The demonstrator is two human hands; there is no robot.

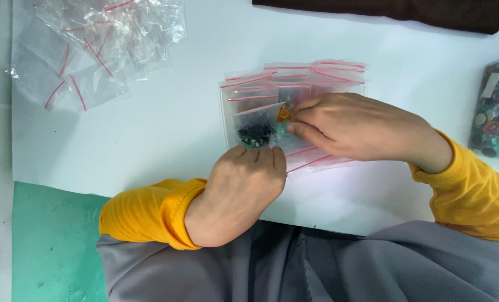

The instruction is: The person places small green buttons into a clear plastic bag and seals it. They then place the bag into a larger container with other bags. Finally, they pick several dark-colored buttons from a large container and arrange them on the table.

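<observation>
Pinching with our right hand point(350, 126), we are holding a small round amber-orange bead point(285, 113) between thumb and fingertips, the remaining fingers curled in close. Our left hand point(244, 187) is resting knuckles-up at the table edge, its fingertips pressing on the near edge of a small clear zip bag with a red seal strip point(255, 126); whether it is truly gripping the plastic we cannot tell. That bag is lying on top of a fanned stack of similar flat clear zip bags point(316, 75) and is carrying a cluster of small dark beads point(255, 133) near its lower edge.

We are judging the risks: the amber bead is tiny and held only at the fingertips, so it could slip and roll across the smooth top; the slick bags beneath could slide, shifting the mouth of the one being held.

Everything is sitting on a pale blue-white table point(165, 128). A loose heap of empty clear red-striped bags point(104, 45) is lying at the far left, a clear container of mixed coloured buttons or beads point(495, 112) at the right edge, a dark brown cloth point(406, 11) along the far side, and a green floor point(53, 240) below.
</observation>
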